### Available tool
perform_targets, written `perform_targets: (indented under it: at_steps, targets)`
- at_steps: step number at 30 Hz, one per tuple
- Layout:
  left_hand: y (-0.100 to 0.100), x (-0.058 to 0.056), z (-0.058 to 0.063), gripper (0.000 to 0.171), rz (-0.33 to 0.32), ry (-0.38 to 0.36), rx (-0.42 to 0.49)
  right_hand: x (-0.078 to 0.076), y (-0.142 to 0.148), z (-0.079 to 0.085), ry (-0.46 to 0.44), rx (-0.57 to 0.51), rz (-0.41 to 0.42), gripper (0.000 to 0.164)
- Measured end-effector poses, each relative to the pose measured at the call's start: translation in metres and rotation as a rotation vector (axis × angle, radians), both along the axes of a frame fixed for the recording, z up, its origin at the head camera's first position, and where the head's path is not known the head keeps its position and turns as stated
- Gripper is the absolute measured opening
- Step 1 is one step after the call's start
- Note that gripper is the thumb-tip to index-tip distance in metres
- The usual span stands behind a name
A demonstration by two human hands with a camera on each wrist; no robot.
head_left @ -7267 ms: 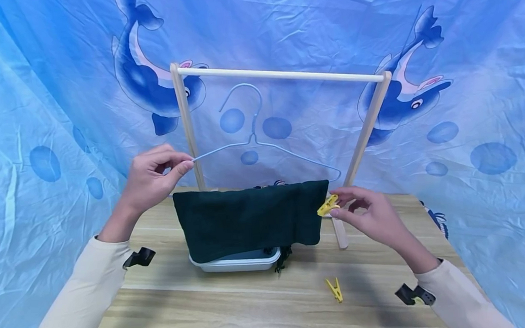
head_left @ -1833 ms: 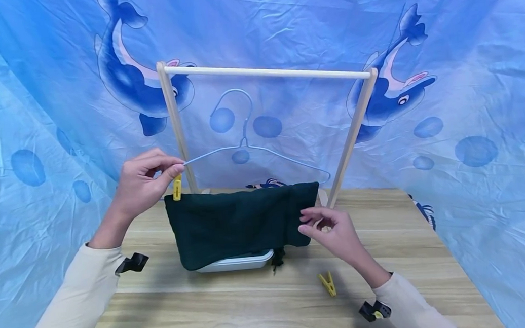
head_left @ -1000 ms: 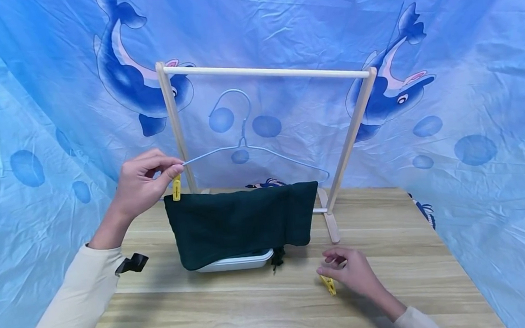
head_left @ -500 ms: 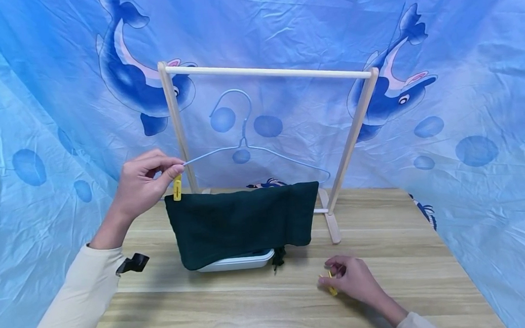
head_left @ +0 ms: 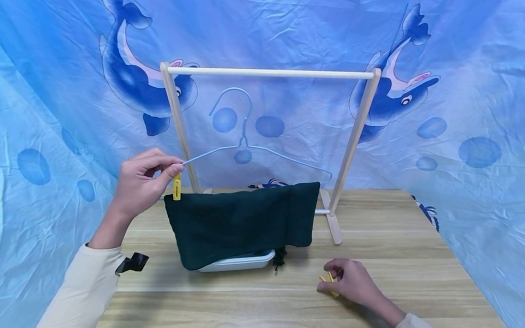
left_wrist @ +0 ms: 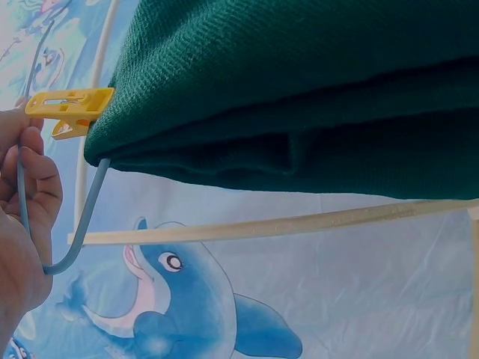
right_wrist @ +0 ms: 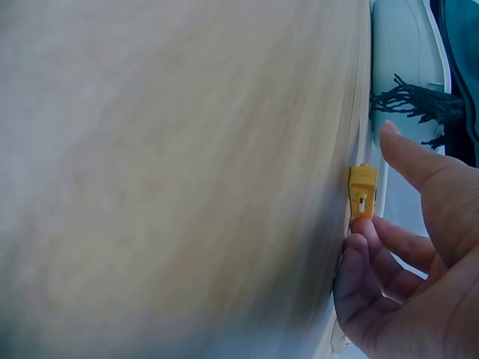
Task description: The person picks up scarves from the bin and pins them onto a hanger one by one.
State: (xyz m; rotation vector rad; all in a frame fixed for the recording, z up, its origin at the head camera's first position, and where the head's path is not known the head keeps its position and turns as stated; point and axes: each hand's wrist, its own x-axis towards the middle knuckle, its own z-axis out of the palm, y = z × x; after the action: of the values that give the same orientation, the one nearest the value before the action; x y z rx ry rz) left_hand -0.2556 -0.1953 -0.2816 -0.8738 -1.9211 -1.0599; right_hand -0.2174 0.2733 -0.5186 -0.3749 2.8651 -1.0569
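My left hand pinches the left end of a light blue wire hanger. A folded dark green cloth, with a dark fringe at its lower edge, hangs over the hanger's lower bar. One yellow clothespin clips the cloth's left corner, just beneath that hand. On the tabletop at the right, my right hand is around a second yellow clothespin. In the right wrist view a fingertip touches this clothespin, while the thumb stands apart from it.
Behind the hanger stands a wooden rack with a white top rail. A white tray sits below the cloth on the wooden table. Blue curtain with dolphins surrounds the table at the back and sides.
A clothespin has gone from my right hand onto the cloth's left corner. That hand has since come down to the clothespin on the table. My left hand keeps its grip on the hanger.
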Motion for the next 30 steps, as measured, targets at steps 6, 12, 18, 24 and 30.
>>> perform_targets:
  at_steps: [6,12,18,24,30]
  targets:
    - [0.000,0.000,0.001,0.027,-0.006,0.007,0.002,0.001,-0.001,0.001,-0.005,0.032,-0.005,0.049]
    - [0.001,0.001,0.001,0.027,0.007,-0.009,0.005,0.001,-0.001,0.002,0.028,0.033,0.009,0.040]
    - [0.000,0.000,0.002,0.027,0.009,0.001,0.003,0.000,0.003,0.003,0.026,0.025,0.037,0.031]
    - [0.000,-0.001,0.003,0.027,0.004,0.008,0.003,-0.003,0.011,0.011,-0.007,-0.061,0.056,0.033]
    - [0.001,-0.003,0.002,0.027,0.004,0.001,0.006,-0.007,0.018,0.028,0.023,-0.113,0.026,0.037]
